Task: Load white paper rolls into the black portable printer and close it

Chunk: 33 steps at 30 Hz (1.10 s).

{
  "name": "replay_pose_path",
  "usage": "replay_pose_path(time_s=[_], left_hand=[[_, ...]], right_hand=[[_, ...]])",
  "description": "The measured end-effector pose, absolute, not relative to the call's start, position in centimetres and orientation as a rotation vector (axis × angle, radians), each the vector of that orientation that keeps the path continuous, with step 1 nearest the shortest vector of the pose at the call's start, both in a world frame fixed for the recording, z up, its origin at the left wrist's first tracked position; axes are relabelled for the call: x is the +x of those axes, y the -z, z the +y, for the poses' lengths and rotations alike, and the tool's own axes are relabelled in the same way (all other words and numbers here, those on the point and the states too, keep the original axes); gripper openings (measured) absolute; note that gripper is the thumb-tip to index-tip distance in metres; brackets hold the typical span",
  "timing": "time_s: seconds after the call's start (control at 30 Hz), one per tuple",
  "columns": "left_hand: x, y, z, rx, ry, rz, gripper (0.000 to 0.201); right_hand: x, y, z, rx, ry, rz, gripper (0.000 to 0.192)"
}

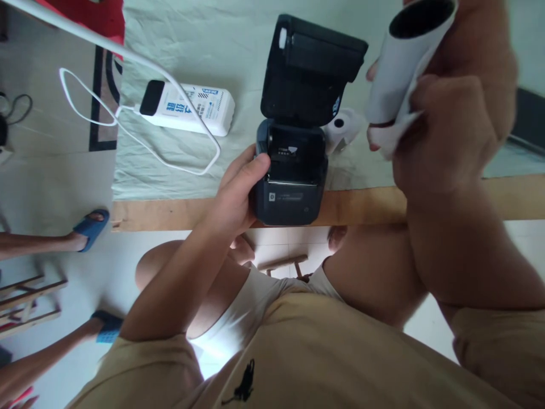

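Observation:
A small dark label printer [293, 201] rests at the table's front edge with its lid [313, 74] swung up and back, so its hollow inside shows. Around the printer's left side my left hand [236, 196] is closed, thumb on the rim. My right hand [453, 125] is raised at the upper right, gripping a white paper roll [389, 82] with a dark hollow core; a loose flap of its paper lies by the fingers. Behind the printer's right side sits a smaller white object [346, 126] with a dark round hole, partly hidden.
A white power bank [200, 108] with a white cable [166, 165] lies left on the green cloth [204, 40]. The wooden table edge [366, 207] runs across in front of me. A dark flat object [528, 122] is at the right. Another person's slippered foot [91, 224] shows at left.

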<state>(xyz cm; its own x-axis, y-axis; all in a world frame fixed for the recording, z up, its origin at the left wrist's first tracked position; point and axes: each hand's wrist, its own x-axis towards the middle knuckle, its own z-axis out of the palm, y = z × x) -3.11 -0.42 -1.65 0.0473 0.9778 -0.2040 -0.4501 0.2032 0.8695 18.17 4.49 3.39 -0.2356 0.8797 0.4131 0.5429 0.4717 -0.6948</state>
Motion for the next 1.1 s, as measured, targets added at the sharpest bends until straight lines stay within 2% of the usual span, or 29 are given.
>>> replay_pose_path(time_s=[0.1, 0.17, 0.4, 0.63, 0.9, 1.1], left_hand=[[-3.2, 1.8, -0.2, 0.722, -1.23, 0.921, 0.03], [-3.2, 1.9, -0.1, 0.727, -1.223, 0.911, 0.03], [-2.6, 2.1, -0.4, 0.727, -1.3, 1.071, 0.024], [-2.5, 2.0, -0.6, 0.752, -1.371, 1.088, 0.019], [-2.8, 1.5, -0.4, 0.743, -1.298, 1.002, 0.025], [-2.9, 1.3, -0.3, 0.706, -1.261, 1.007, 0.025]], right_hand=[[18.3, -2.2, 4.6, -1.11, -0.856, -1.739, 0.053], [18.4, -1.8, 4.2, -1.139, -0.866, -1.786, 0.049], [16.1, -0.9, 3.2, -1.102, -0.085, -1.973, 0.031], [14.9, -0.1, 2.9, -1.052, 0.039, -2.215, 0.012], [16.8, -0.8, 3.1, -1.041, -0.144, -2.307, 0.023], [17.1, -1.6, 2.7, -0.916, -0.349, -2.115, 0.029]])
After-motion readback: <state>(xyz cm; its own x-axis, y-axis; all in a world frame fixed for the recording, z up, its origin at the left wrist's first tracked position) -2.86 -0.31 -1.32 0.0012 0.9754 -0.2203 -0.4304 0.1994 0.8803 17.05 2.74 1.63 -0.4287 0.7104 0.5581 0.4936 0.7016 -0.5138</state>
